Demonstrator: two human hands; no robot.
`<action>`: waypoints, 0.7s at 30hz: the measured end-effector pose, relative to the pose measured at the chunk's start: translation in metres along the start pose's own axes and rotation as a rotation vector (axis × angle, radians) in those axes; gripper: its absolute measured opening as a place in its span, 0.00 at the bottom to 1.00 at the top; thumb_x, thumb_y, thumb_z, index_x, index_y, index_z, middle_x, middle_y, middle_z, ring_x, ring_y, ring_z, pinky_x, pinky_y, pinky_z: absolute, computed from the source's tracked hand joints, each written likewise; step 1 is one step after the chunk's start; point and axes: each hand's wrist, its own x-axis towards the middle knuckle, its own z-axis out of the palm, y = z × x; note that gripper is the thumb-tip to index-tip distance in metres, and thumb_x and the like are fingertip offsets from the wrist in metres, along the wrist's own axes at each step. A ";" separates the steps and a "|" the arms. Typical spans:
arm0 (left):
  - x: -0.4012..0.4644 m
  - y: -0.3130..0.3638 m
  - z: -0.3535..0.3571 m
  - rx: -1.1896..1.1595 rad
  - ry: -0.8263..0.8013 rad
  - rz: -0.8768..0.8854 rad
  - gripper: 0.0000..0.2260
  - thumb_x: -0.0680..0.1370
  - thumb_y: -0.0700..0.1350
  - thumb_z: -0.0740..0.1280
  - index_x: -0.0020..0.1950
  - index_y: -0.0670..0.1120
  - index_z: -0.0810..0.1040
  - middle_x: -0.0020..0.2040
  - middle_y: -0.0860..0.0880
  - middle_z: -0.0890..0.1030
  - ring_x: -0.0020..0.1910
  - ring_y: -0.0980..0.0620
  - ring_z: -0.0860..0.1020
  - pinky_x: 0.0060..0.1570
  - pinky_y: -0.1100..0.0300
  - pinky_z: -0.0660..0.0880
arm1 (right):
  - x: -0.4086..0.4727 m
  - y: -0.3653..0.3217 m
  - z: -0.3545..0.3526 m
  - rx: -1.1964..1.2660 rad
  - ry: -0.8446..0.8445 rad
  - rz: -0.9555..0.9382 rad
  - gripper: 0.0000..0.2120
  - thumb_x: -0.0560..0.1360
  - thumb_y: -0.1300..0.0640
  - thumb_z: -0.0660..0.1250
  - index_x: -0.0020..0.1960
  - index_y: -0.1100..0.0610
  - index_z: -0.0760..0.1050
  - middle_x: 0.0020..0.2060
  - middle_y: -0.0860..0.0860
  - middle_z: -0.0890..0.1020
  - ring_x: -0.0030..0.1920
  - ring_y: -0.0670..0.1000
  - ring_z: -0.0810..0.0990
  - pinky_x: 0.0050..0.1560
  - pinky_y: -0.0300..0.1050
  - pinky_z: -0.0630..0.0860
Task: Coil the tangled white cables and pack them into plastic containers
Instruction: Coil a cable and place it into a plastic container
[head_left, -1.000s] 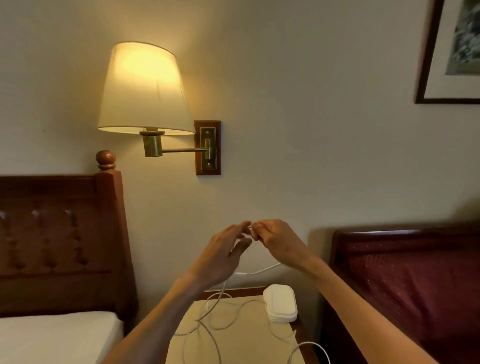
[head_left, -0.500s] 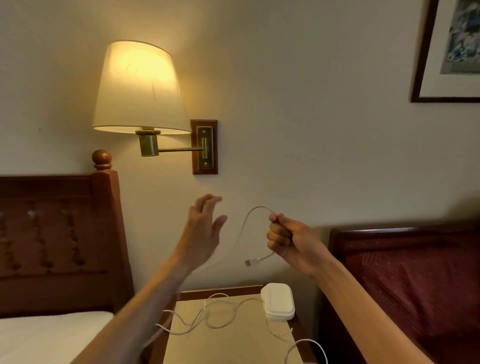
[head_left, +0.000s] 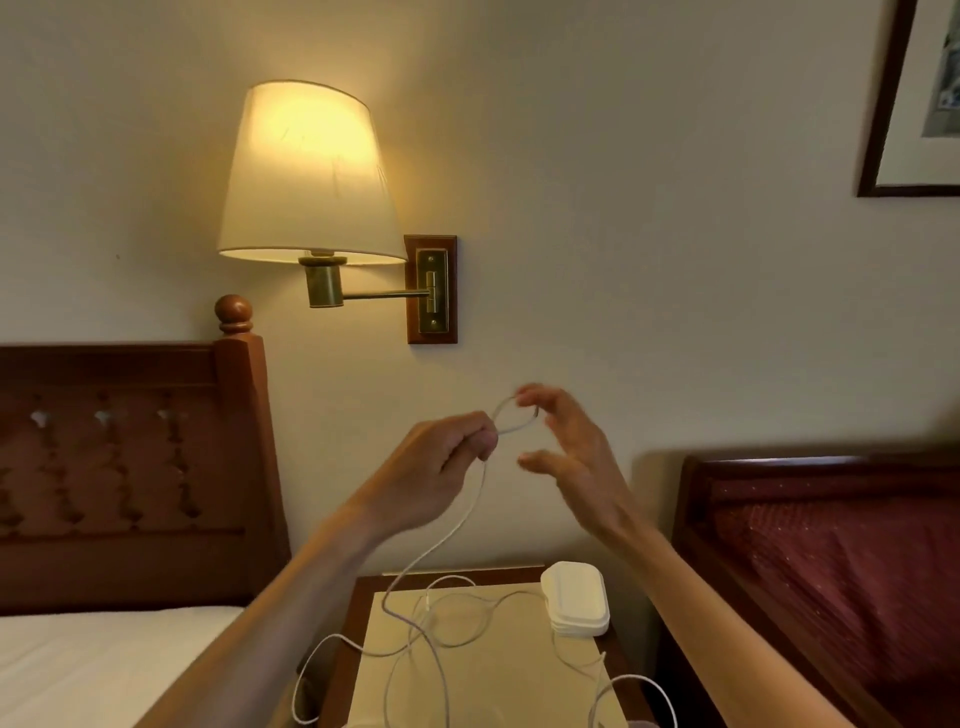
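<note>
Raised in front of the wall, my left hand (head_left: 447, 460) pinches a thin white cable (head_left: 470, 514) between thumb and fingers. A small loop of that cable (head_left: 515, 415) stands between my two hands. My right hand (head_left: 569, 447) is spread beside the loop, its fingertips at the loop's top and its thumb apart below. From my left hand the cable hangs down to a loose tangle of white cables (head_left: 431, 621) on the nightstand (head_left: 498, 680). A stack of white plastic containers (head_left: 576, 603) sits at the nightstand's back right.
A lit wall lamp (head_left: 306, 171) hangs above and to the left of my hands. A wooden headboard (head_left: 130, 457) and a white mattress (head_left: 93, 660) are on the left. A dark red bed (head_left: 831, 561) stands on the right. One cable loop (head_left: 631, 680) overhangs the nightstand's front right.
My left hand came in from the left and took hold of the cable. My right hand let go of it and opened; a small loop has formed between the hands.
</note>
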 end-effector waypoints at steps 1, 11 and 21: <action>0.004 0.002 -0.006 0.030 0.010 0.029 0.10 0.83 0.42 0.58 0.44 0.43 0.73 0.37 0.51 0.75 0.37 0.54 0.73 0.38 0.65 0.68 | 0.001 -0.001 0.007 -0.001 -0.103 -0.030 0.09 0.75 0.54 0.64 0.55 0.52 0.74 0.52 0.44 0.79 0.55 0.43 0.77 0.56 0.35 0.73; -0.014 -0.049 -0.122 0.029 0.682 -0.235 0.11 0.84 0.47 0.56 0.46 0.51 0.76 0.44 0.51 0.75 0.38 0.54 0.71 0.42 0.57 0.68 | -0.002 0.067 0.015 0.064 -0.174 0.177 0.15 0.84 0.55 0.52 0.41 0.56 0.69 0.30 0.52 0.71 0.28 0.47 0.73 0.39 0.50 0.78; -0.020 -0.059 -0.030 0.254 0.270 -0.215 0.24 0.81 0.37 0.61 0.77 0.47 0.62 0.69 0.48 0.72 0.56 0.53 0.78 0.59 0.59 0.73 | 0.071 0.028 0.052 -0.451 -0.076 -0.169 0.10 0.83 0.55 0.57 0.42 0.49 0.69 0.31 0.47 0.75 0.29 0.46 0.70 0.33 0.39 0.68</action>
